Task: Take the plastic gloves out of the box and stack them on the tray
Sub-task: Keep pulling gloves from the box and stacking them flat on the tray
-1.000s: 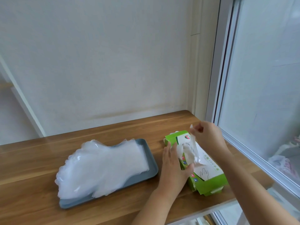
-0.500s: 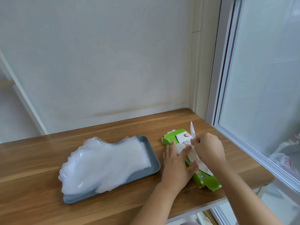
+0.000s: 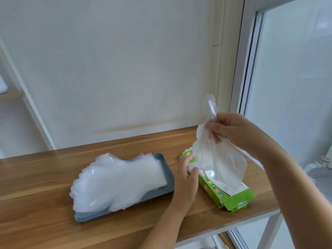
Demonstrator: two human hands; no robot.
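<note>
A green and white glove box [image 3: 228, 193] lies on the wooden table at the right. My right hand [image 3: 231, 130] pinches a clear plastic glove [image 3: 217, 157] and holds it up above the box; the glove hangs down to the box opening. My left hand [image 3: 186, 177] rests against the left side of the box, fingers straight, thumb near the glove's lower edge. To the left, a grey tray [image 3: 161, 187] holds a stack of several clear plastic gloves [image 3: 115, 180] that overhang its left edge.
The wooden table [image 3: 45, 177] ends just in front of the tray and box. A white wall [image 3: 125, 69] stands behind. A window frame [image 3: 242, 69] and glass run close along the right of the box.
My right hand has risen from the box opening, drawing a glove up and out so it now hangs unfolded. My left hand has stayed against the box.
</note>
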